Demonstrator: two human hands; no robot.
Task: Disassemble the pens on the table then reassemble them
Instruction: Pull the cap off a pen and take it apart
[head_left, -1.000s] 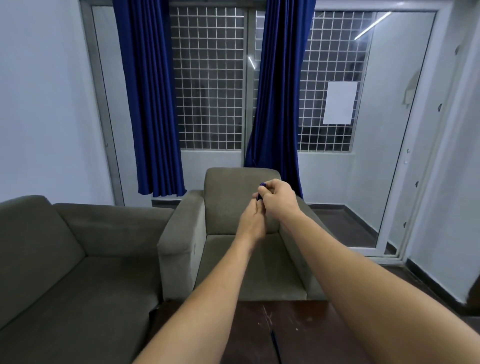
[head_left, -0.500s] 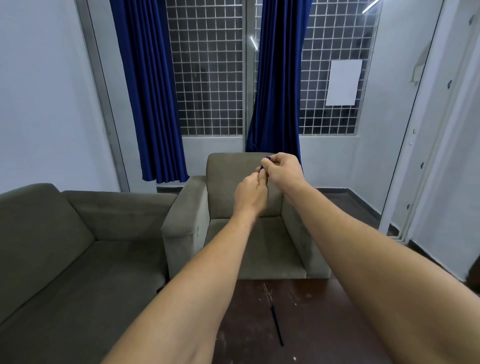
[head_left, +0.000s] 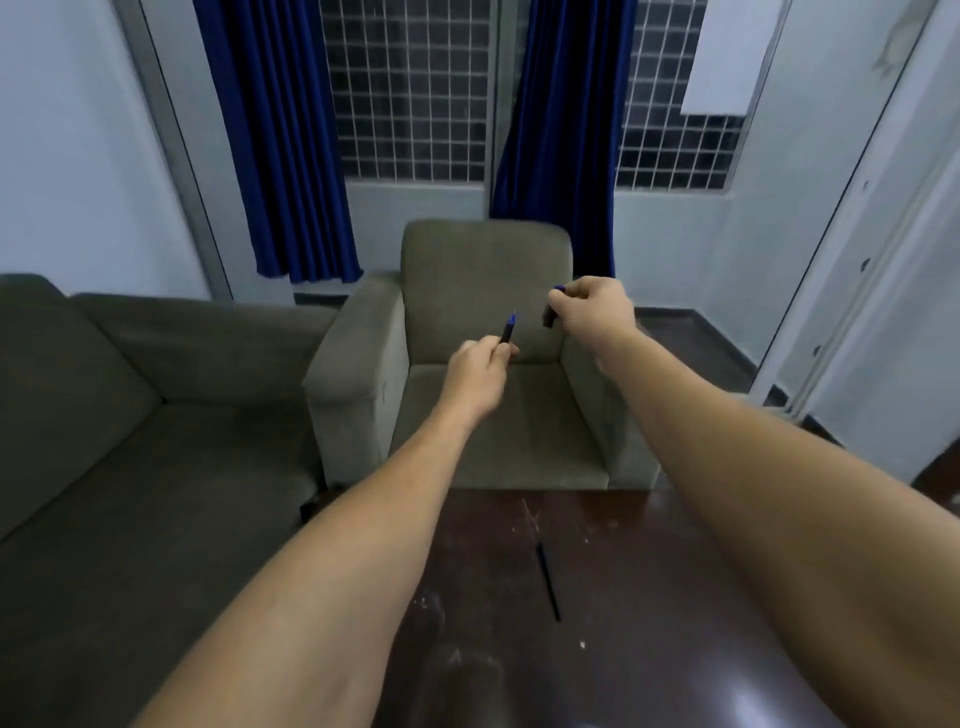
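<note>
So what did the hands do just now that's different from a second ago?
They pulled apart. The left hand moved down and left with the pen body; the right hand went right, keeping the cap. Before, both hands were pressed together around the pen. The other pen lies on the table as before.

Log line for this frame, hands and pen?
left hand: holds blue-tipped pen body | right hand: holds dark cap | parts apart

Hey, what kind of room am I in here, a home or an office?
Probably a plain sitting or waiting room; which one I can't tell. A grey armchair and matching sofa face a dark wooden table, with blue curtains over grilled windows.
</note>
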